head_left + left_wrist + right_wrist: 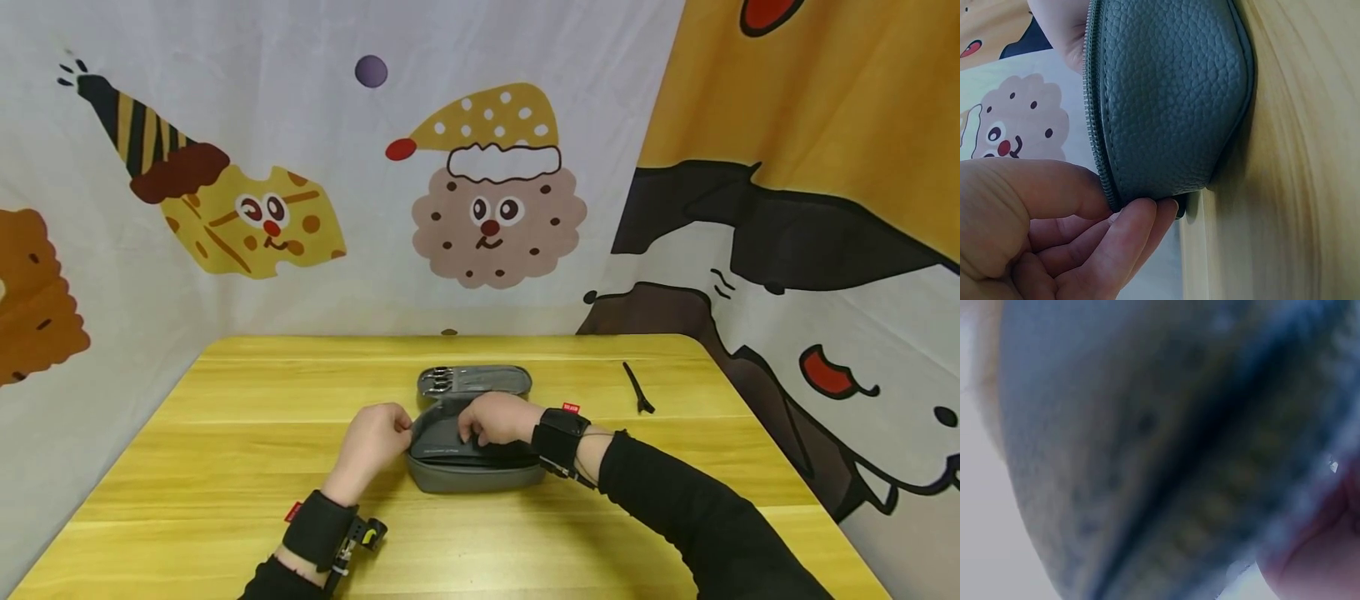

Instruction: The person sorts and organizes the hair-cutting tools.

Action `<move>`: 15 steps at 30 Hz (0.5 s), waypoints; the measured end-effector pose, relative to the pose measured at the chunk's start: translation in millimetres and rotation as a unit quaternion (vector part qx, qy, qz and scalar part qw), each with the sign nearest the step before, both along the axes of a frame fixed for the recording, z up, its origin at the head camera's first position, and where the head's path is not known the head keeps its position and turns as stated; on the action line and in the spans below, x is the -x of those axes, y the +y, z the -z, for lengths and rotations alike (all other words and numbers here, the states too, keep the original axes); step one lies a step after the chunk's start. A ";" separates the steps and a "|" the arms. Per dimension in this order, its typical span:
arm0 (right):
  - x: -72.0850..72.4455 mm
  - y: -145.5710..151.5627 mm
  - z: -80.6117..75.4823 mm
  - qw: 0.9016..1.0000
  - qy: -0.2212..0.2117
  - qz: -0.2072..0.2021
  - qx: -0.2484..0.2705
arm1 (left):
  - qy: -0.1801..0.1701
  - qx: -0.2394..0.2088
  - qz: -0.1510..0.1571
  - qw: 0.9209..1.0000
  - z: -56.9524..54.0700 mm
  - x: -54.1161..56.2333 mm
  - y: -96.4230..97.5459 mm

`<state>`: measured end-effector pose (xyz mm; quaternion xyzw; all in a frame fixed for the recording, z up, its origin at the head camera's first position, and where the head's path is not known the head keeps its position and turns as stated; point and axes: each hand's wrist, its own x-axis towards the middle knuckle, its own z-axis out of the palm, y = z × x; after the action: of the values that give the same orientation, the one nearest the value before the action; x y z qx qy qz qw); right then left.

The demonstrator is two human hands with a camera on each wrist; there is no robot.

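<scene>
An unzipped grey case [476,478] with a pebbled, leather-like surface [1166,94] sits on the table. Its lid [491,380] is folded back, with several shiny metal tools [441,380] at its left end. With thumb and fingers, my left hand [378,437] pinches the left corner of the rim, beside the zipper [1093,94]. My right hand [501,418] reaches over the opening from the right, fingers bent down against the dark inner panel [438,442]. I cannot tell whether those fingertips hold anything. The right wrist view is blurred, with the case [1085,425] filling most of it.
A slim black hair clip [637,387] lies on the wooden table [300,400], right of the case. Behind the table's far edge hangs a curtain [300,100] printed with cartoon figures. Both wrists wear black straps [321,529] with small devices attached.
</scene>
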<state>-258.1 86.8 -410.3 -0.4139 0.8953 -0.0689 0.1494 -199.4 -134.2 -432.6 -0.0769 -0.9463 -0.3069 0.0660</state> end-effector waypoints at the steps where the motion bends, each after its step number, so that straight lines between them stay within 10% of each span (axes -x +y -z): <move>1: -0.2 0.1 -0.1 1.000 0.006 -0.005 0.000 | 0.001 0.000 0.000 1.000 -0.1 0.0 0.0; 15: 0.5 3.7 -6.7 1.000 0.005 0.004 0.012 | 0.004 -0.004 0.003 1.000 -1.5 -2.5 -0.1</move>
<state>-258.7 90.4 -403.6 -0.4123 0.8969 -0.0784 0.1397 -197.0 -134.3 -431.0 -0.0810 -0.9446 -0.3106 0.0690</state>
